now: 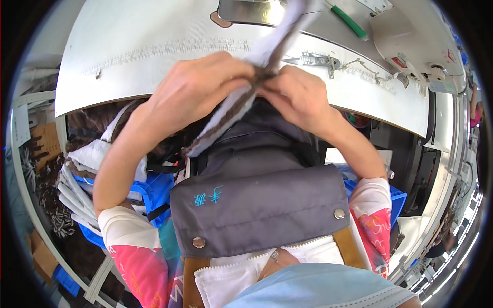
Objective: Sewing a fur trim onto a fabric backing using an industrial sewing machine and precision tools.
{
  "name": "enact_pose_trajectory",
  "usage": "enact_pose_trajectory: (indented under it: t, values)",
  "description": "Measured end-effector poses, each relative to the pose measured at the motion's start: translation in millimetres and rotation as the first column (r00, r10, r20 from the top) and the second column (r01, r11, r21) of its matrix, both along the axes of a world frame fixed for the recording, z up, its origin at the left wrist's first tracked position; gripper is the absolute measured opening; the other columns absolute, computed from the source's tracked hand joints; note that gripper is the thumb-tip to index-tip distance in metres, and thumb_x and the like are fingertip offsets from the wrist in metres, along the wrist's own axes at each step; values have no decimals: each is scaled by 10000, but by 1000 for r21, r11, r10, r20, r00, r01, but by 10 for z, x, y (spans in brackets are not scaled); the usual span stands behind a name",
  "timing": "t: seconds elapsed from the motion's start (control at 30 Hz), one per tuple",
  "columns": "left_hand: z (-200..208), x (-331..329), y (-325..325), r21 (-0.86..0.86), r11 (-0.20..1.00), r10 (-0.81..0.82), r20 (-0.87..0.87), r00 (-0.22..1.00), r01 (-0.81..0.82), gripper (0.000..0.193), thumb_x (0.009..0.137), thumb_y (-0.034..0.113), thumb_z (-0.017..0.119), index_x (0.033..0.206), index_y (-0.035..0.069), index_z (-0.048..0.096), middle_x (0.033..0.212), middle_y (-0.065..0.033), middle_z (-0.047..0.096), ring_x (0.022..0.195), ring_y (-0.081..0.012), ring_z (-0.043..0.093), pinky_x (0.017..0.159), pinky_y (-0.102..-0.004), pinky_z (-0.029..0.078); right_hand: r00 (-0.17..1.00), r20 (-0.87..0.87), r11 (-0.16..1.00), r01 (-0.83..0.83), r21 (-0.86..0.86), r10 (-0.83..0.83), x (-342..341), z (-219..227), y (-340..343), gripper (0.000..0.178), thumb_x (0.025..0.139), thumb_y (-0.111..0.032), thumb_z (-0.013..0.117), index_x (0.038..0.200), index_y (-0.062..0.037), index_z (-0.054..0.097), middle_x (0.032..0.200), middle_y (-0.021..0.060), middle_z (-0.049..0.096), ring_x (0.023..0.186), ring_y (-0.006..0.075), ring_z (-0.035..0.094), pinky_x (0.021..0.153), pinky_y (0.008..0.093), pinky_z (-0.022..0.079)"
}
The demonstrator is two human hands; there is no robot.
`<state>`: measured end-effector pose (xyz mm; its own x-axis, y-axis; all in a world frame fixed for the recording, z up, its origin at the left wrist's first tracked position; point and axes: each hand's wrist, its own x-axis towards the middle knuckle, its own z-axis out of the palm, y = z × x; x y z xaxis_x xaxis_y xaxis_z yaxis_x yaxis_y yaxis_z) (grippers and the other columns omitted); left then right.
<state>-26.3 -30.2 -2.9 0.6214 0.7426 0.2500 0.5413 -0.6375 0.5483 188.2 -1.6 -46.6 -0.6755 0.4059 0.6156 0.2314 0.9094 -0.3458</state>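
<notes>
Both hands, left hand [197, 87] and right hand [298, 95], clenched in a pinch grip on a soft fabric strip [236, 110] held over the near edge of the white surface [128, 56]. Probably light, limp, prone to sagging; best held along its edges. Sewing machine [411, 49] far right.

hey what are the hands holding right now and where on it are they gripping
Both the left hand and right hand pinch a folded white-and-brown fabric strip at its middle, fingers meeting there.
</notes>
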Motion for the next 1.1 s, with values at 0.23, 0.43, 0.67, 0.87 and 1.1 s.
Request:
enact_pose_trajectory:
  t: [0.23,0.43,0.67,0.87,1.1]
  values:
    - [140,-139,-224,-73,940,326,-95,941,-333,315,812,35,578,1123,-15,555,1001,-192,620,894,-324,605,801,-341,467,976,-36,956,203,-213,-215,-24,224,-127,108,750,-37,713,827,-24,638,666,64,612,565,152,581,526,253,454]
    - [627,-370,245,-451,892,-59,-166,984,-22,335,776,19,581,1112,17,577,1000,-94,611,924,-231,544,817,-319,420,993,14,974,114,-197,-113,178,634,17,288,708,-118,723,970,-38,633,837,94,634,748,254,599,654,327,486]
    - [79,-225,459,-268,959,124,100,987,-93,355,766,11,588,1122,10,579,1034,-97,609,938,-162,547,821,-279,423,967,14,795,218,-566,-254,-65,182,-96,195,749,-81,622,930,-8,613,727,145,629,620,285,619,562,332,478]
    - [-323,442,-231,-8,819,558,239,794,-574,435,661,370,794,790,26,562,729,-74,597,598,-234,591,552,-320,477,932,-97,778,232,-584,-350,-126,-58,-109,130,746,-19,622,875,-6,615,758,131,616,634,269,614,557,320,469]
    - [-348,398,-227,-492,742,650,362,668,-455,340,724,222,769,850,-15,559,744,-99,638,643,-158,616,591,-284,496,956,-120,792,148,-592,-268,-110,59,-129,115,763,-17,630,876,2,618,762,124,599,664,267,605,578,314,468]
